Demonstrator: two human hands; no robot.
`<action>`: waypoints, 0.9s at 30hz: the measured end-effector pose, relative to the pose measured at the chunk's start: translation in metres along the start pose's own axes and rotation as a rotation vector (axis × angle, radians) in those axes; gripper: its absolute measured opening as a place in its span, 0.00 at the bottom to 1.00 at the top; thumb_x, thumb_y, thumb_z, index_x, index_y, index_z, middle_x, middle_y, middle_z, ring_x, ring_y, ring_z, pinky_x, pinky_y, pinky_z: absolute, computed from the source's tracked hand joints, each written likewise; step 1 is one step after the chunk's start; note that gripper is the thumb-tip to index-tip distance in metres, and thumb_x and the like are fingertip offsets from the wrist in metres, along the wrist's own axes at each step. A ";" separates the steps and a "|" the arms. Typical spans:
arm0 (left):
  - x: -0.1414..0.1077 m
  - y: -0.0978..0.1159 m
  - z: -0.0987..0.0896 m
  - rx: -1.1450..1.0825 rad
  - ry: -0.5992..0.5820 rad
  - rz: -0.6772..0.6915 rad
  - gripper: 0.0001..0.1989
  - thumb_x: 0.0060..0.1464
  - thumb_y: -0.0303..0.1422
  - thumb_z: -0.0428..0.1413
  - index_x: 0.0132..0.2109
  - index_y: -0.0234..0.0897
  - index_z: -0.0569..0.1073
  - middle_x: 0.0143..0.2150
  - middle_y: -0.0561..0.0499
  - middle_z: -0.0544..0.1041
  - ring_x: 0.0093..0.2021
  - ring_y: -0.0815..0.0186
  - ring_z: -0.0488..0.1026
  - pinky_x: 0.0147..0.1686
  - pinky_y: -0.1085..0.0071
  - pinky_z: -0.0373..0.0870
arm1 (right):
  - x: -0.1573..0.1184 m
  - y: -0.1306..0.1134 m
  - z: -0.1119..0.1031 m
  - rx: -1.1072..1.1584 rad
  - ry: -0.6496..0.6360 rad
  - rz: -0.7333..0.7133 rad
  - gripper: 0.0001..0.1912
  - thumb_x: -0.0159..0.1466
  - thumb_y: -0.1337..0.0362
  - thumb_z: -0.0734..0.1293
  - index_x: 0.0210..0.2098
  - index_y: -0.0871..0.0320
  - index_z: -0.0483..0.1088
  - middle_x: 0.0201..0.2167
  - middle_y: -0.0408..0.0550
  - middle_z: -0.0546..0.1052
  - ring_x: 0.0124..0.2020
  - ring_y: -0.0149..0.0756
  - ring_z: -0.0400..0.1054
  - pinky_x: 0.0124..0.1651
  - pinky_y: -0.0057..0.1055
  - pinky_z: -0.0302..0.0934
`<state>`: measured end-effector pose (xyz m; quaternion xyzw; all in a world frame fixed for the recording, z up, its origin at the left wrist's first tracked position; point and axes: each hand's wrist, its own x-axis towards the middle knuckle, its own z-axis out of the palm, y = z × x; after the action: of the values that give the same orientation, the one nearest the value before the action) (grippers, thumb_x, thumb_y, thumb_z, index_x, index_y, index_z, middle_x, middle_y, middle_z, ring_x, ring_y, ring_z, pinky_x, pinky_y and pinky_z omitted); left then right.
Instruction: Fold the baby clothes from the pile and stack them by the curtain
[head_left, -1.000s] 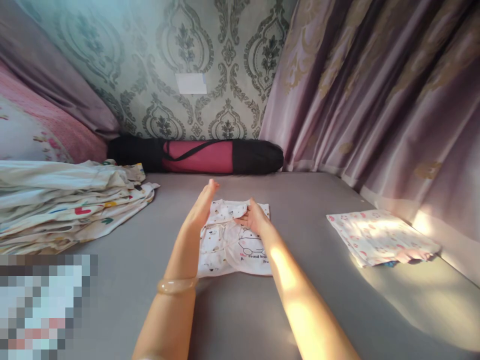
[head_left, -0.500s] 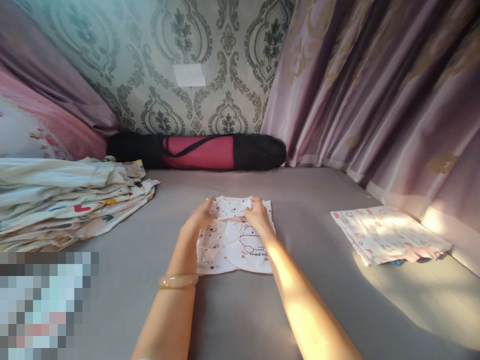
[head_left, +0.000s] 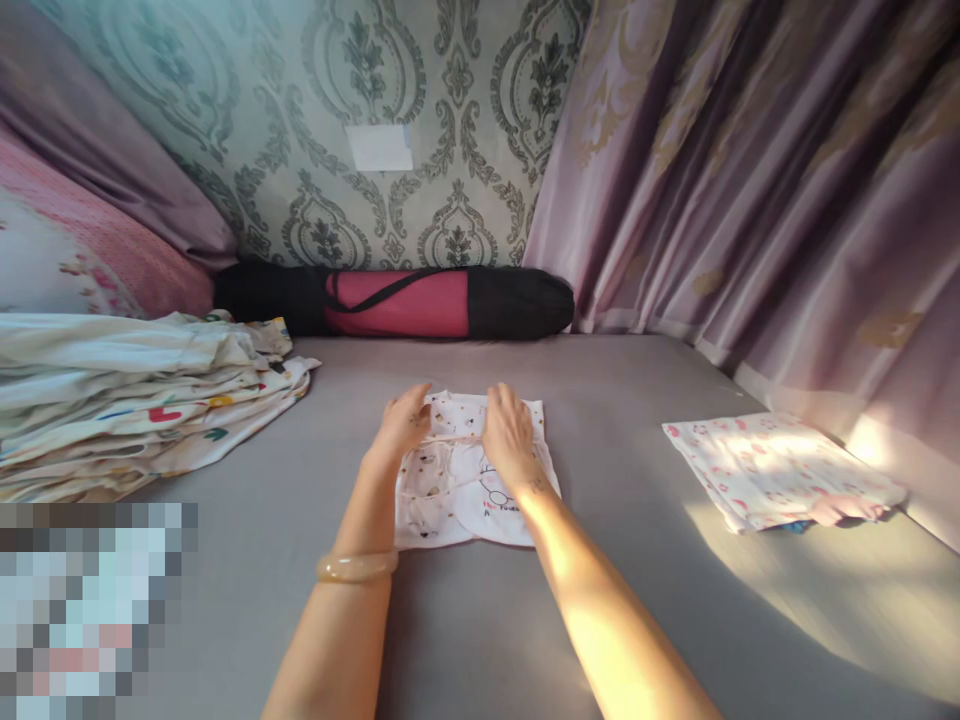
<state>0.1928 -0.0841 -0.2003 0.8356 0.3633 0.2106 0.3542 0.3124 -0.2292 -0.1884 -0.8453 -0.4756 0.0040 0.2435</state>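
Observation:
A small white baby garment (head_left: 442, 500) with tiny prints and a cartoon drawing lies folded on the grey sheet (head_left: 480, 620). My left hand (head_left: 407, 420) rests at its upper left edge, fingers apart, holding nothing. Over the upper right part of the cloth, my right hand (head_left: 510, 425) lies palm down with its fingers spread and covers some of the drawing. A pale bangle circles my left wrist.
Piled white printed clothes (head_left: 150, 400) lie on the left. A folded pink-and-white cloth (head_left: 780, 470) is on the right. Behind, a black and red roll bag (head_left: 397, 303) lies along the patterned wall, between curtains (head_left: 750, 180).
My right hand has let go of the garment's top edge, shifted slightly left and flattened onto it. My left fingers have loosened from the upper left corner.

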 end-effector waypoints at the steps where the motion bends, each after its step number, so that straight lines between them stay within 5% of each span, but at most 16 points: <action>1: 0.000 0.004 0.004 0.081 -0.012 0.035 0.24 0.57 0.27 0.48 0.60 0.39 0.68 0.63 0.41 0.69 0.65 0.54 0.61 0.66 0.52 0.46 | 0.000 0.000 0.006 0.016 -0.029 -0.077 0.26 0.67 0.70 0.52 0.65 0.64 0.58 0.67 0.61 0.58 0.69 0.51 0.44 0.68 0.51 0.40; 4: -0.002 0.011 0.022 0.319 -0.075 0.099 0.24 0.63 0.31 0.43 0.64 0.34 0.64 0.67 0.38 0.63 0.69 0.53 0.55 0.67 0.53 0.43 | -0.002 0.001 0.025 0.023 -0.104 -0.174 0.28 0.70 0.61 0.53 0.67 0.64 0.56 0.70 0.57 0.54 0.72 0.48 0.37 0.70 0.49 0.30; 9: -0.012 0.007 0.040 0.497 -0.130 0.012 0.30 0.66 0.39 0.40 0.68 0.24 0.56 0.71 0.33 0.52 0.72 0.49 0.44 0.68 0.53 0.40 | -0.006 0.004 0.034 -0.024 -0.145 -0.129 0.28 0.71 0.57 0.51 0.68 0.57 0.56 0.70 0.54 0.54 0.71 0.52 0.38 0.69 0.53 0.29; 15: -0.014 0.006 0.039 0.449 -0.092 0.000 0.29 0.65 0.41 0.41 0.68 0.32 0.57 0.71 0.37 0.52 0.72 0.52 0.44 0.68 0.51 0.38 | -0.005 0.004 0.030 -0.067 -0.186 -0.111 0.28 0.71 0.56 0.51 0.68 0.57 0.56 0.70 0.54 0.53 0.71 0.50 0.39 0.69 0.51 0.30; 19: -0.009 0.004 0.028 0.192 -0.118 -0.056 0.26 0.62 0.38 0.48 0.65 0.35 0.63 0.70 0.38 0.56 0.72 0.53 0.45 0.68 0.50 0.37 | 0.002 0.003 0.023 -0.065 -0.300 -0.074 0.29 0.72 0.55 0.50 0.69 0.58 0.53 0.71 0.55 0.50 0.72 0.52 0.37 0.69 0.53 0.30; 22: -0.008 0.002 0.006 -0.208 -0.034 -0.106 0.22 0.58 0.39 0.52 0.59 0.40 0.71 0.65 0.41 0.66 0.68 0.54 0.57 0.66 0.56 0.49 | 0.012 -0.002 0.012 -0.065 -0.406 -0.041 0.29 0.71 0.54 0.51 0.69 0.58 0.54 0.71 0.56 0.48 0.72 0.52 0.37 0.68 0.56 0.30; 27: -0.013 -0.005 -0.037 -0.547 0.217 -0.118 0.19 0.50 0.40 0.59 0.49 0.41 0.76 0.59 0.42 0.74 0.62 0.54 0.67 0.61 0.61 0.61 | 0.024 -0.024 0.015 -0.112 -0.245 -0.287 0.29 0.72 0.57 0.49 0.69 0.63 0.51 0.71 0.56 0.48 0.72 0.44 0.34 0.70 0.49 0.24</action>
<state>0.1602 -0.0752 -0.1807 0.6592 0.3765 0.3679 0.5371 0.3029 -0.1939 -0.1861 -0.7741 -0.6169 0.0455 0.1345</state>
